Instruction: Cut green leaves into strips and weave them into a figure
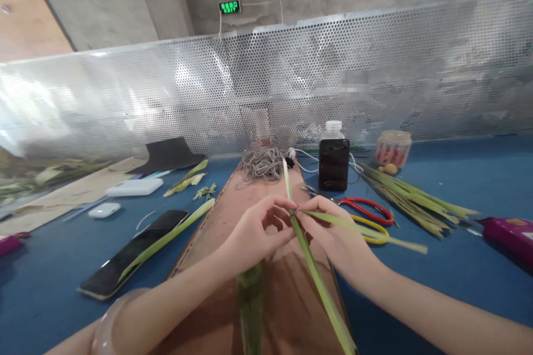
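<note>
I see my left hand [256, 233] and right hand [333, 236] pinching crossed green leaf strips [310, 266] over the board [233, 222]; pulling unevenly could tear or slip the fold.

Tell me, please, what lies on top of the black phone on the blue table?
A long green leaf strip lies slantwise across the black phone. The leaf hides a narrow line of the screen, and the table below the phone is covered.
</note>
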{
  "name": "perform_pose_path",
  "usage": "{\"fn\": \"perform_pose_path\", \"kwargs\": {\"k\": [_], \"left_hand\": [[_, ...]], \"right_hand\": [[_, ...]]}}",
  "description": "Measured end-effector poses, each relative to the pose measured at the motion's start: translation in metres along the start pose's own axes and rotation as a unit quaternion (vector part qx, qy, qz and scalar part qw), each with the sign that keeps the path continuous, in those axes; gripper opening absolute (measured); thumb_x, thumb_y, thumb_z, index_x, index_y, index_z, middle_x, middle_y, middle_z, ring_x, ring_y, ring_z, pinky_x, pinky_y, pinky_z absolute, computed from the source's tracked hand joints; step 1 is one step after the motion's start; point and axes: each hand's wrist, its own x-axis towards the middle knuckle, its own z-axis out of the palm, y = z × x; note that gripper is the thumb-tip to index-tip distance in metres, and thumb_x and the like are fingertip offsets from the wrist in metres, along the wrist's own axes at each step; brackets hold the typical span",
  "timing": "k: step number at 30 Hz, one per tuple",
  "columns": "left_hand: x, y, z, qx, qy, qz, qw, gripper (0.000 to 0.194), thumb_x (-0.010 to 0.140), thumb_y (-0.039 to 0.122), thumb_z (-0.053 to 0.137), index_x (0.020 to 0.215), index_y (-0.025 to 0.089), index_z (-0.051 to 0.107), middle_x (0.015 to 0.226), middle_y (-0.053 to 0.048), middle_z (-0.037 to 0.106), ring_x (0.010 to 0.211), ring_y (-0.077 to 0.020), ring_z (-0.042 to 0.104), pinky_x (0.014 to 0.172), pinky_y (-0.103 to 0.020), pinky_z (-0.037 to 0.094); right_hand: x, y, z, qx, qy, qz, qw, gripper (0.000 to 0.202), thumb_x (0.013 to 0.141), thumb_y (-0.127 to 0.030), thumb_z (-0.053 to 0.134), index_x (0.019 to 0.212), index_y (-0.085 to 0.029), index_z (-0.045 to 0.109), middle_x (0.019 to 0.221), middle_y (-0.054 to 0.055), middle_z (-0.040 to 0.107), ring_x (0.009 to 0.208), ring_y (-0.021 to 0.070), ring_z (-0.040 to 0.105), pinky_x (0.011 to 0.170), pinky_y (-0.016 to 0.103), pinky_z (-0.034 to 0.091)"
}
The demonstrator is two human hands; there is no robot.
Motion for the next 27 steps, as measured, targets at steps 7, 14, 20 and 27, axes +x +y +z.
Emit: {"fn": "perform_pose_path", "kwargs": {"k": [7, 14, 20, 27], "left_hand": [[-0.001, 0.008, 0.005, -0.023, 0.067, -0.015, 0.997, 0.015, 0.076, 0.029, 0.054, 0.083, 0.017, 0.06, 0.071, -0.001, 0.061, 0.062, -0.0125, 0.055, 0.062, -0.024, 0.044], [-0.002, 0.01, 0.007, -0.034, 0.124, -0.029, 0.991, 0.016, 0.078, 0.029, 0.052, 0.075, 0.016, 0.062, 0.057, 0.003, 0.054, 0.047, -0.0083, 0.045, 0.045, -0.019, 0.036], [-0.004, 0.006, 0.01, -0.096, 0.141, -0.042, 0.984, 0.016, 0.079, 0.03, 0.051, 0.072, 0.016, 0.055, 0.06, 0.002, 0.053, 0.052, -0.0094, 0.049, 0.05, -0.021, 0.039], [-0.002, 0.004, 0.01, -0.169, 0.12, -0.065, 0.976, 0.015, 0.078, 0.029, 0.053, 0.074, 0.015, 0.054, 0.067, 0.0, 0.058, 0.06, -0.0109, 0.052, 0.055, -0.022, 0.042]], "right_hand": [[-0.003, 0.001, 0.003, 0.058, -0.025, 0.01, 0.998, 0.016, 0.073, -0.031, 0.06, 0.069, -0.018, 0.052, 0.057, -0.003, 0.054, 0.048, 0.009, 0.049, 0.046, 0.021, 0.041], [-0.004, -0.001, 0.005, 0.081, -0.035, 0.005, 0.996, 0.017, 0.073, -0.033, 0.06, 0.07, -0.018, 0.052, 0.06, -0.002, 0.056, 0.052, 0.0106, 0.051, 0.049, 0.023, 0.044], [-0.005, -0.004, 0.006, 0.083, -0.013, 0.004, 0.996, 0.016, 0.073, -0.03, 0.06, 0.071, -0.017, 0.052, 0.06, -0.002, 0.056, 0.05, 0.0091, 0.051, 0.048, 0.022, 0.044], [-0.002, -0.004, 0.006, 0.08, -0.003, 0.017, 0.997, 0.014, 0.073, -0.028, 0.059, 0.073, -0.016, 0.05, 0.059, -0.002, 0.055, 0.049, 0.0096, 0.053, 0.047, 0.022, 0.045]]}}
